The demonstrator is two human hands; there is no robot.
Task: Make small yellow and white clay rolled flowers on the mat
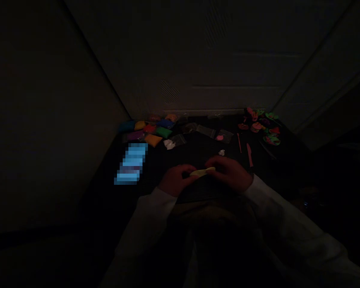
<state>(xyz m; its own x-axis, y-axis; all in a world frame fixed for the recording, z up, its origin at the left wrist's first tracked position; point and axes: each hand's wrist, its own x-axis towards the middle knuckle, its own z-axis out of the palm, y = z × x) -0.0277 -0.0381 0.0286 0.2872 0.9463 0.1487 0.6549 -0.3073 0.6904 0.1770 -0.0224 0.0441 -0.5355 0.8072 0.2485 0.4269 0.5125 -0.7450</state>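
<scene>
Between my two hands, above the near part of the dark table, is a pale yellow strip of modelling clay (203,172), narrower in its middle. My left hand (177,179) pinches its left end. The right end is in the closed fingers of my right hand (229,172). Just beyond my right hand lies a small white lump of clay (221,152). A pink plastic knife (250,155) and a thin pink stick tool (239,143) lie farther right. Dim light hides fine detail on the fingers.
Several coloured clay packets (153,139) cover the table's back left, near a lit, pixelated phone (132,164). White clay (169,144) and clear bags (206,131) lie at the middle back. Colourful clay figures (256,127) crowd the back right. A wall (180,64) rises behind the table.
</scene>
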